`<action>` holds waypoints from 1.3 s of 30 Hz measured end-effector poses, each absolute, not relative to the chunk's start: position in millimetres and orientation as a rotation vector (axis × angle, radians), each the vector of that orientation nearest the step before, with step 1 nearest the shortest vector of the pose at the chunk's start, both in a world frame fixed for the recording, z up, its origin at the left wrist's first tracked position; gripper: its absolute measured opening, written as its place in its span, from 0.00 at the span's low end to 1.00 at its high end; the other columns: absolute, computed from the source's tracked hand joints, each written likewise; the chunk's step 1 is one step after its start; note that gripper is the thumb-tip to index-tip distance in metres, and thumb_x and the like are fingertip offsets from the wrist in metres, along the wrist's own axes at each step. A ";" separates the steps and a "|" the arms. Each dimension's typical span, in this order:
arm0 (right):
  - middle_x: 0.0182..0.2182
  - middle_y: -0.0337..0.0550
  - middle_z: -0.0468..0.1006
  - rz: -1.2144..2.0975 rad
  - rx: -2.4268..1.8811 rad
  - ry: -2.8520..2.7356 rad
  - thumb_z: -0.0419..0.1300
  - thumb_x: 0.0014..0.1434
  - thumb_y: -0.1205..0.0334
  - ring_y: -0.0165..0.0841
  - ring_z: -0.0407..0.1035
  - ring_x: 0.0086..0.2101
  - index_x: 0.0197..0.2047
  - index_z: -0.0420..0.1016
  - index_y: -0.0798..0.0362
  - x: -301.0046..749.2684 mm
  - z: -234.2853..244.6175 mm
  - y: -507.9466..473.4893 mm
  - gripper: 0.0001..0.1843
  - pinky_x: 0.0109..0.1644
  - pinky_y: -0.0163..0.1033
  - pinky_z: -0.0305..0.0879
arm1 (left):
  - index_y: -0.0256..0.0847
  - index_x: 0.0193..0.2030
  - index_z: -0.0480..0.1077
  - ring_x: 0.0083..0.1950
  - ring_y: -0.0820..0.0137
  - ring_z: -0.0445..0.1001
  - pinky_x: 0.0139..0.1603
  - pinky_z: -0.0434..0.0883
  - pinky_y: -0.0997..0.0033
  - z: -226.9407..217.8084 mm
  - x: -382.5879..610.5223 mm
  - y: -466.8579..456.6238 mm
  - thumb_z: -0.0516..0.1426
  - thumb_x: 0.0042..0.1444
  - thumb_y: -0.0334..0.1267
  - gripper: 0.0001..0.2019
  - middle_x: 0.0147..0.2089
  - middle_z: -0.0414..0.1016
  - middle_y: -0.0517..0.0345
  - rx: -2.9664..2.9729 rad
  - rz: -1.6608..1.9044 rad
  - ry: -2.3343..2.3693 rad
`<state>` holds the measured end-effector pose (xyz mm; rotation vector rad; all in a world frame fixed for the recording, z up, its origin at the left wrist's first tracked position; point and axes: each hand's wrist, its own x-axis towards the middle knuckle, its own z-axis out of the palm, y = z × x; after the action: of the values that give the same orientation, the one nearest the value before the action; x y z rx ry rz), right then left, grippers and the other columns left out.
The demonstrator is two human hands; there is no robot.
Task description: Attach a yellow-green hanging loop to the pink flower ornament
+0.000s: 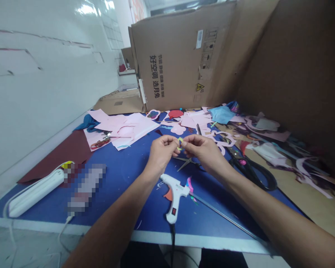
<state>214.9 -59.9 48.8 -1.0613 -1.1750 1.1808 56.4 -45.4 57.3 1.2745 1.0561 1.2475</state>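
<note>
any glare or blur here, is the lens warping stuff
head view: glare on the glossy white wall, wide-angle lean on the cardboard box, pixelated patch on the blue table, left hand, right hand and small yellow-green cutout fairly sharp

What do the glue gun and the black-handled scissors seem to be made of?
The glue gun looks like smooth white moulded plastic, going by its even glossy shell. The scissors' handles look like glossy black plastic, with moulded rounded loops; blades unclear.

Two bare forearms (114, 223), smooth and slim, tapering into bare hands (162, 154)
</note>
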 end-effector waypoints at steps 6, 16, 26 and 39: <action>0.25 0.37 0.78 1.240 -1.009 -1.108 0.85 0.38 0.44 0.30 0.69 0.26 0.32 0.82 0.52 214.2 46.1 -57.5 0.27 0.30 0.35 0.68 | 0.38 0.32 0.76 0.25 0.75 0.74 0.28 0.71 0.76 56.7 59.9 -46.9 0.65 0.55 0.37 0.05 0.26 0.76 0.60 1.241 1.264 1.050; 0.25 0.36 0.76 1.237 -1.018 -1.144 0.85 0.39 0.46 0.28 0.65 0.25 0.32 0.83 0.52 215.9 46.4 -57.1 0.25 0.29 0.35 0.63 | 0.40 0.34 0.77 0.27 0.76 0.73 0.26 0.66 0.77 56.5 60.5 -49.5 0.64 0.54 0.39 0.06 0.29 0.77 0.62 1.295 1.267 1.110; 0.26 0.37 0.78 1.335 -0.987 -1.163 0.85 0.38 0.47 0.29 0.69 0.26 0.33 0.84 0.51 224.9 49.0 -54.1 0.24 0.30 0.35 0.66 | 0.40 0.34 0.78 0.28 0.74 0.71 0.30 0.68 0.74 57.9 52.4 -44.6 0.63 0.55 0.40 0.06 0.30 0.76 0.62 1.480 1.219 1.074; 0.24 0.36 0.76 1.146 -1.011 -1.227 0.77 0.50 0.44 0.28 0.61 0.24 0.32 0.80 0.52 222.3 48.6 -56.5 0.21 0.29 0.37 0.56 | 0.40 0.35 0.73 0.29 0.73 0.78 0.28 0.69 0.77 57.2 58.7 -50.4 0.62 0.61 0.37 0.05 0.32 0.79 0.58 1.335 1.069 1.053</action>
<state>222.3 -56.5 48.6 -1.0111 -1.2270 1.1459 58.7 -50.4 57.2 1.3349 1.0532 1.0688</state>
